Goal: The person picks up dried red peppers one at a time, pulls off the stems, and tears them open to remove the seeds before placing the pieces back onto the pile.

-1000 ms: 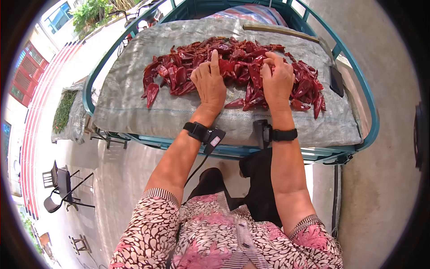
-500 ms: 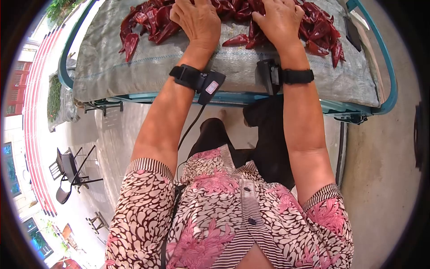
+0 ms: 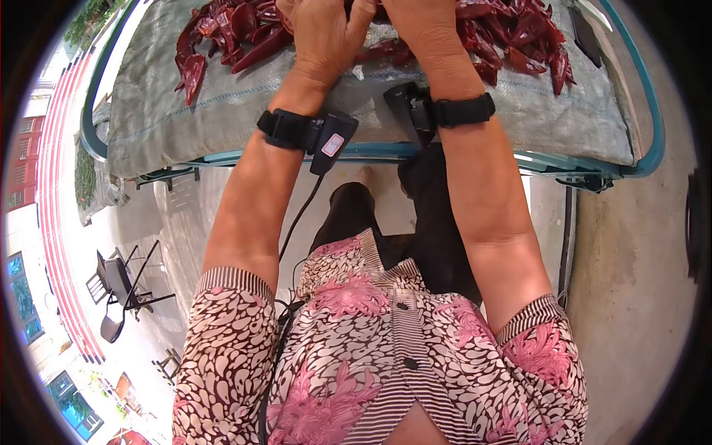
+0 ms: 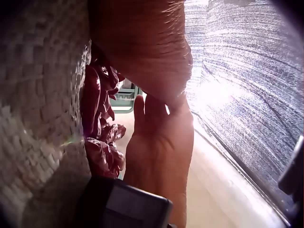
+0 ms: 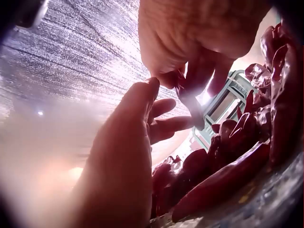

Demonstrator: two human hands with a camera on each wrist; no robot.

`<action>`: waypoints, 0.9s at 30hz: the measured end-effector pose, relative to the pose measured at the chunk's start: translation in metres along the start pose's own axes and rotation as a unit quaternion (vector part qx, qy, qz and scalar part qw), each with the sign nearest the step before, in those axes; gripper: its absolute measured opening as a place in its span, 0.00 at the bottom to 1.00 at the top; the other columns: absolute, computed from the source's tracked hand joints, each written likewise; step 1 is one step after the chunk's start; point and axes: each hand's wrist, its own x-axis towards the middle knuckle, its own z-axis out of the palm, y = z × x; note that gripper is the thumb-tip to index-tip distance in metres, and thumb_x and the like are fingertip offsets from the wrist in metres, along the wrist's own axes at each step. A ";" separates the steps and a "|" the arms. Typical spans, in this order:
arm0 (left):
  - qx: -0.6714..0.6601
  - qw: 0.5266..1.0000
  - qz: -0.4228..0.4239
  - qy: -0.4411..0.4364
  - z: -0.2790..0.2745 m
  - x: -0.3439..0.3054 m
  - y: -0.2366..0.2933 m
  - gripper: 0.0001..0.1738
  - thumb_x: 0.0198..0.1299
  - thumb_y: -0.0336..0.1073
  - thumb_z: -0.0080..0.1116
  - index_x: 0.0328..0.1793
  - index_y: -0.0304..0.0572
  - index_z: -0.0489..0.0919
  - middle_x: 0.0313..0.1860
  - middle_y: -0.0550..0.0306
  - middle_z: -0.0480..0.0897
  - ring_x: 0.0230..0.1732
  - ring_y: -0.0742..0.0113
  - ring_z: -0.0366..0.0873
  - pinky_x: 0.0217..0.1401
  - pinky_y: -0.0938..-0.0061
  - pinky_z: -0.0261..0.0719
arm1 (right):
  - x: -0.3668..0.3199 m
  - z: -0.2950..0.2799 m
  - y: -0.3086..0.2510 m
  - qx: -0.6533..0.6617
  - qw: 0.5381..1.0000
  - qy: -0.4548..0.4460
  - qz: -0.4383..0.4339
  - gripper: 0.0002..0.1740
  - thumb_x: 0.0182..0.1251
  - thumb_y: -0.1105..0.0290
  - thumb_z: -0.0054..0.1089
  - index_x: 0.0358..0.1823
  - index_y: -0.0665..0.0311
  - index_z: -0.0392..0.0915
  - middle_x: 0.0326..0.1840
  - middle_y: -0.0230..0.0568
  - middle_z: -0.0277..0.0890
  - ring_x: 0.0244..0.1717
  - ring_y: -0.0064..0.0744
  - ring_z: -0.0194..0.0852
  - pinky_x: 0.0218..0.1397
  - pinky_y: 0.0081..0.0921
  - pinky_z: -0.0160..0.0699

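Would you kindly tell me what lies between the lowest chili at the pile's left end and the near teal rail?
Only grey woven sheeting, crossed by a blue line, lies between the chili and the rail, as the head view shows.

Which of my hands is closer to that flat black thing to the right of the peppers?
Your right hand. It's left of the flat black thing, with red peppers in between. Your left hand is farther left.
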 end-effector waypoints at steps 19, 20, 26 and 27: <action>-0.042 0.997 -0.067 -0.008 0.003 -0.001 0.010 0.25 0.63 0.26 0.63 0.67 0.39 0.73 0.54 0.45 0.81 0.54 0.44 0.79 0.56 0.57 0.72 | 0.005 0.005 -0.018 0.120 0.976 -0.033 0.180 0.06 0.74 0.68 0.61 0.43 0.63 0.82 0.35 0.36 0.84 0.34 0.26 0.81 0.39 0.24 0.78; -0.040 0.996 -0.078 -0.005 0.003 -0.001 0.010 0.26 0.64 0.27 0.63 0.68 0.41 0.73 0.55 0.46 0.81 0.55 0.44 0.78 0.59 0.57 0.70 | 0.004 0.011 -0.008 0.082 0.989 0.020 0.125 0.07 0.78 0.68 0.56 0.46 0.62 0.80 0.32 0.35 0.85 0.31 0.24 0.81 0.37 0.24 0.78; 0.124 0.967 -0.200 0.098 -0.009 -0.001 -0.003 0.30 0.65 0.28 0.61 0.74 0.42 0.70 0.60 0.47 0.78 0.64 0.48 0.72 0.67 0.53 0.64 | 0.004 0.007 -0.010 0.072 0.974 0.043 0.209 0.08 0.79 0.68 0.51 0.50 0.60 0.79 0.25 0.36 0.83 0.26 0.29 0.83 0.35 0.30 0.80; 0.161 0.954 -0.230 0.102 -0.015 0.001 -0.008 0.31 0.64 0.28 0.61 0.75 0.42 0.69 0.61 0.47 0.78 0.65 0.48 0.71 0.67 0.53 0.64 | 0.004 0.008 -0.009 0.061 0.977 0.041 0.202 0.08 0.78 0.68 0.52 0.50 0.59 0.80 0.25 0.36 0.83 0.26 0.29 0.83 0.35 0.30 0.80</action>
